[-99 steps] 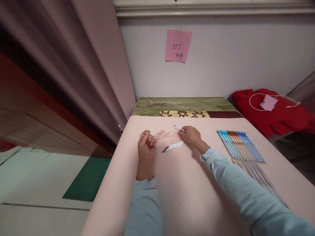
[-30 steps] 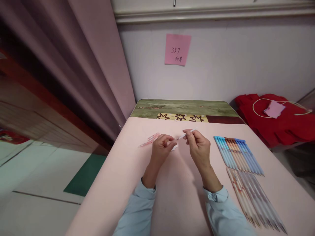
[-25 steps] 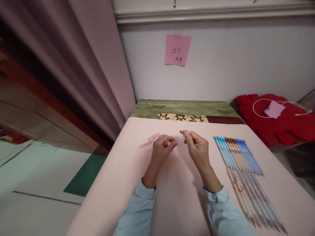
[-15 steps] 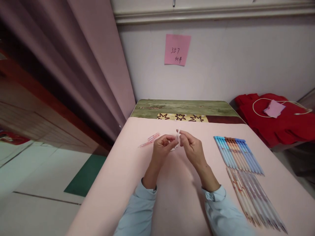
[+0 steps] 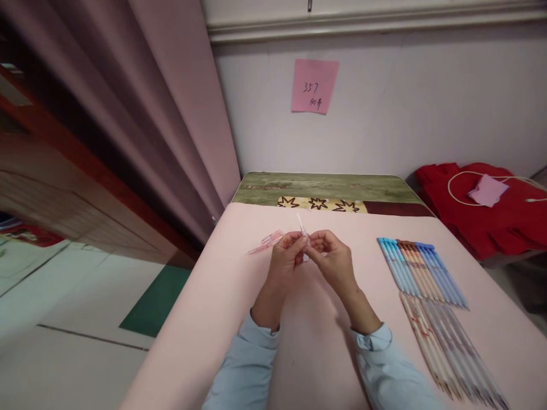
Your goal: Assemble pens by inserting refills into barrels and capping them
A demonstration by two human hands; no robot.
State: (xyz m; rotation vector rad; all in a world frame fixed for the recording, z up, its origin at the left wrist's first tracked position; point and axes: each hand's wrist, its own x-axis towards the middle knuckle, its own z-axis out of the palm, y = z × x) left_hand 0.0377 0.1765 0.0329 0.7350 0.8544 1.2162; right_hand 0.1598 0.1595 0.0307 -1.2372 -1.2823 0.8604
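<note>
Both hands meet over the middle of the pink table (image 5: 307, 341). My left hand (image 5: 285, 265) is closed around something small that its fingers mostly hide, pinched at the tips. My right hand (image 5: 331, 261) pinches a thin white pen refill (image 5: 301, 224), which sticks up and back from between the fingertips of both hands. A clear pink pen barrel (image 5: 267, 241) lies on the table just left of my left hand.
A row of blue and orange pens (image 5: 421, 266) lies on the table's right side, with a second row of pale pens (image 5: 450, 347) nearer me. Behind are a green patterned surface (image 5: 325, 187), a pink note (image 5: 314, 85) on the wall, red cloth (image 5: 478, 208) and a curtain (image 5: 171, 114).
My right hand brought the white refill leftward from apart to meet my left hand's fingertips. The refill swung from pointing right to standing nearly upright.
</note>
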